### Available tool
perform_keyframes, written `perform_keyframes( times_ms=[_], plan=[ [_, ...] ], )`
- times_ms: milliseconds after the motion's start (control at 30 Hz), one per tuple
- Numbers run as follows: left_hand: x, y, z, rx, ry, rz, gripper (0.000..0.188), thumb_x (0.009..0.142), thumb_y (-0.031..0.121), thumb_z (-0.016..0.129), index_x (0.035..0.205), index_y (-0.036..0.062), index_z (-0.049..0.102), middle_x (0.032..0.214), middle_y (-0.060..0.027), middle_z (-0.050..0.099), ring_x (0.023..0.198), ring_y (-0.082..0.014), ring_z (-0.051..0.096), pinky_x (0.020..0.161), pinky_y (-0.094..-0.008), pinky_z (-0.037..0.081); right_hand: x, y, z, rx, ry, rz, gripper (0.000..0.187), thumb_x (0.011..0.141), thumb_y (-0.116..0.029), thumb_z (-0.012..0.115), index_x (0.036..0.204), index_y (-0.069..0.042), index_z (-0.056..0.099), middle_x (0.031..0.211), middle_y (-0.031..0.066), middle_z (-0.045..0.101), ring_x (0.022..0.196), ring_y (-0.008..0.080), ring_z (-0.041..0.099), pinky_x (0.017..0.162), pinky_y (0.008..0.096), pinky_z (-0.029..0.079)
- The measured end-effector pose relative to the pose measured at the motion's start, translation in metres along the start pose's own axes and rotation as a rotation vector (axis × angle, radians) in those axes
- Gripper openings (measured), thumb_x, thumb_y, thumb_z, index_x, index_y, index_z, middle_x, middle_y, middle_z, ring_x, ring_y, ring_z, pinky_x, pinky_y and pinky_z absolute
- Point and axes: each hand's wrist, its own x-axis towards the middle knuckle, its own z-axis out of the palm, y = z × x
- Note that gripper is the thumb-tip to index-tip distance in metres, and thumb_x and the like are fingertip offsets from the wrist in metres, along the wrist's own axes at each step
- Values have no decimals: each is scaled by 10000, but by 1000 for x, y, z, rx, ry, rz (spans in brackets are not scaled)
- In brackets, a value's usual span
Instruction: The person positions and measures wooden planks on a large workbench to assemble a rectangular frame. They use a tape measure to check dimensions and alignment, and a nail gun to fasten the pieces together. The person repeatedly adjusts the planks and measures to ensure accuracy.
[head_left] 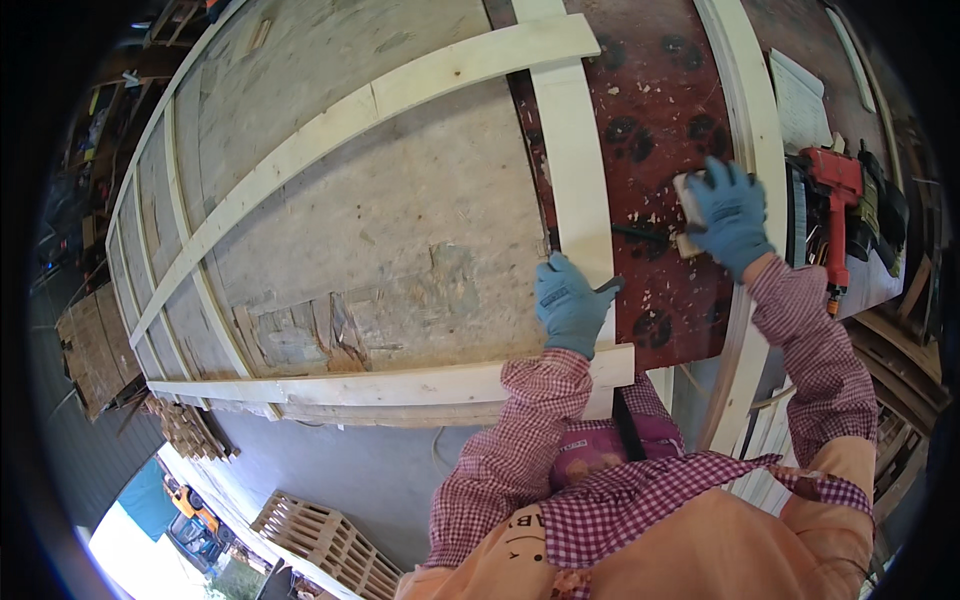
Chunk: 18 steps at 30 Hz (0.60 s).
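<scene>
My left hand (573, 305), in a blue glove, grips a pale wooden plank (578, 170) near its lower end, thumb along the right edge. The plank's lower end meets a long pale batten (430, 388) along the near side. To the right, my right hand (730, 215), also gloved in blue and slightly blurred, holds a small pale block (690, 200) over a dark red board (660, 290) with black round marks. A dark thin rod (638, 235) lies beside the block; what it belongs to is unclear.
A large worn plywood panel (400, 220) with crossing battens fills the left. At right, a red nail gun (835, 195) lies beside a notebook (800, 100), past an upright pale beam (755, 120). A pallet (325, 540) and a yellow forklift (195, 510) are at lower left.
</scene>
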Motion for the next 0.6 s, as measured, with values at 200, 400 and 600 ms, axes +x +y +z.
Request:
perform_keyframes(
  times_ms=[200,400,600],
  plan=[
    [-1,26,19,-53,10,73,803,636,487,847,1103,-12,424,1083,-230,512,937,-382,598,760,-454,520,9,8,18,-4,158,35,681,702,-499,768,1309,-278,552,1419,44,412,1299,286,388,999,523,339],
    [2,19,21,-274,-104,156,783,715,435,805,1247,-10,440,1130,-224,549,994,-376,606,816,-422,525,-10,1,36,18,405,-60,470,764,-431,723,1204,-301,617,1315,24,480,1230,265,426,986,520,327],
    [-37,-52,-16,-160,-110,604,876,715,407,802,1384,-3,411,1241,-208,537,1150,-369,528,989,-436,432,-32,-47,51,-63,259,-166,367,744,-357,732,1094,-276,661,1272,58,511,1167,300,478,978,596,323]
  ],
)
